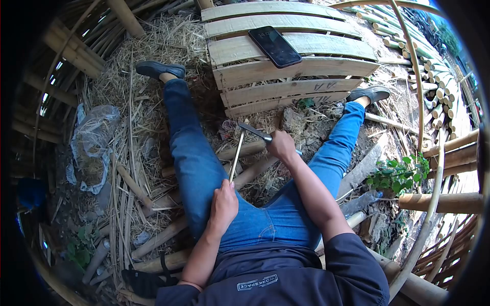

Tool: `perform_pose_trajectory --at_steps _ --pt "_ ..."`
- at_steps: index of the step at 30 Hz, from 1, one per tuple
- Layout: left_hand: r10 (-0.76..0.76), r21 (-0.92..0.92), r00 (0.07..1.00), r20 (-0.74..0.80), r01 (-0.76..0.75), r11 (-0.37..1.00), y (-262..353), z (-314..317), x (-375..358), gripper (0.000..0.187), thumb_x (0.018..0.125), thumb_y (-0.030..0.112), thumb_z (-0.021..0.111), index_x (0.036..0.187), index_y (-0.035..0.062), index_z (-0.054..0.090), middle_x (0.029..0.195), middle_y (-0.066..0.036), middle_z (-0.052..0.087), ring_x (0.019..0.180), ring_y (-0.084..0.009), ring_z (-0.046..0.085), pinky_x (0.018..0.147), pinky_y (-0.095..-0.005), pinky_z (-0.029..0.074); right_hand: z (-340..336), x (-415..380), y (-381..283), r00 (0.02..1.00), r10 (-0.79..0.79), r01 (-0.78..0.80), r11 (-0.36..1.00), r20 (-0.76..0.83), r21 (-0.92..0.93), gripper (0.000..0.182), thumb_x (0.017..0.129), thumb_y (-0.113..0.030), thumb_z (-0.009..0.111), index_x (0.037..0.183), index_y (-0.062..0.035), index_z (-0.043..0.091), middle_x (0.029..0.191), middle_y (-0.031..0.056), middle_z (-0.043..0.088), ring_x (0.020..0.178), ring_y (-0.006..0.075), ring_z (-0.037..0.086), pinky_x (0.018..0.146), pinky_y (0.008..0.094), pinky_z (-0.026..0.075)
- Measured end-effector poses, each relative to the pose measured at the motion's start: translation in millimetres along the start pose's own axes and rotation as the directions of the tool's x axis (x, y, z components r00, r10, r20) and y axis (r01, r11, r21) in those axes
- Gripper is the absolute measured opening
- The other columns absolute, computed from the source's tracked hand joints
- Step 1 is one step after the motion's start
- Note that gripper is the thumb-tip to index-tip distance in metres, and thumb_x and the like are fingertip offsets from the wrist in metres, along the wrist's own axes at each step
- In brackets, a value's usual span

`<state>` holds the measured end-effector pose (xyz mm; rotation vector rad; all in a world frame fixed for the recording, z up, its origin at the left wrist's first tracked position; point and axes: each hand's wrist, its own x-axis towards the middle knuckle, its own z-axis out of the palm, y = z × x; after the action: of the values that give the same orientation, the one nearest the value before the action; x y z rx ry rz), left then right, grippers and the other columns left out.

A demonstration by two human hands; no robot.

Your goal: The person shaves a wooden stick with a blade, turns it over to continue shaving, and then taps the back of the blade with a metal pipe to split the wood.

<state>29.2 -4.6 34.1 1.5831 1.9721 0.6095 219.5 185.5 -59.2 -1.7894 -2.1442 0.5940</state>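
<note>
My left hand [223, 206] is closed around the near end of a thin bamboo stick [236, 159], resting by my left thigh. The stick slants up and away between my legs. My right hand [282, 146] grips the handle of a knife [253, 131], its blade pointing left. Near its tip, the blade overlaps the far end of the stick. Both hands are over the gap between my spread legs, in blue jeans.
A slatted wooden crate [286, 74] stands ahead between my feet, with a phone [275, 47] on top. Shavings [168, 43] and bamboo pieces cover the ground. A plastic bag [96, 140] lies left, a leafy plant [400, 174] grows right, and stacked bamboo poles [440, 97] lie beyond.
</note>
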Motion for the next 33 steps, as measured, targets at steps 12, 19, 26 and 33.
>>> perform_pose_trajectory --at_steps 12,19,26,33 --pt "-0.027 -0.143 0.999 0.04 0.032 0.989 -12.3 -2.1 4.6 0.026 0.102 0.02 0.043 0.089 -0.0014 0.05 0.078 -0.031 0.059 0.08 -0.0535 0.057 0.068 -0.0598 0.041 -18.2 -27.4 -29.4 0.88 -0.45 0.467 0.878 0.148 -0.104 0.011 0.069 -0.016 0.062 0.073 -0.0083 0.068 0.068 0.0188 0.065 0.066 0.0382 0.067 0.064 0.0473 0.055" --pt "-0.065 -0.114 0.997 0.038 0.068 0.991 -6.3 -4.3 4.6 0.027 0.103 0.021 0.043 0.088 -0.0009 0.049 0.077 -0.03 0.058 0.08 -0.0539 0.055 0.069 -0.0598 0.039 -24.3 -13.7 -26.3 0.987 -0.134 0.135 0.991 0.088 -0.006 0.016 0.07 -0.014 0.06 0.078 -0.0037 0.07 0.078 0.0237 0.068 0.076 0.0421 0.067 0.077 0.0496 0.055" --pt "-0.079 -0.104 0.994 0.069 0.086 0.991 -11.3 -4.4 5.9 0.027 0.103 0.022 0.041 0.091 -0.0001 0.049 0.083 -0.031 0.058 0.083 -0.0538 0.054 0.073 -0.0603 0.038 -20.2 -20.4 -30.6 0.981 -0.119 0.117 0.993 0.152 0.019 0.017 0.071 -0.015 0.06 0.079 -0.0038 0.07 0.08 0.024 0.068 0.079 0.0416 0.068 0.079 0.0486 0.055" --pt "-0.065 -0.052 0.996 0.053 0.068 0.996 -10.1 -0.4 0.9 0.026 0.103 0.022 0.041 0.093 0.0 0.05 0.084 -0.031 0.06 0.084 -0.0546 0.053 0.074 -0.06 0.039 -17.1 -7.4 -17.9 0.994 -0.046 0.045 0.999 0.099 0.013 0.017 0.071 -0.013 0.061 0.081 -0.0032 0.07 0.08 0.0241 0.068 0.078 0.0418 0.068 0.077 0.0507 0.055"
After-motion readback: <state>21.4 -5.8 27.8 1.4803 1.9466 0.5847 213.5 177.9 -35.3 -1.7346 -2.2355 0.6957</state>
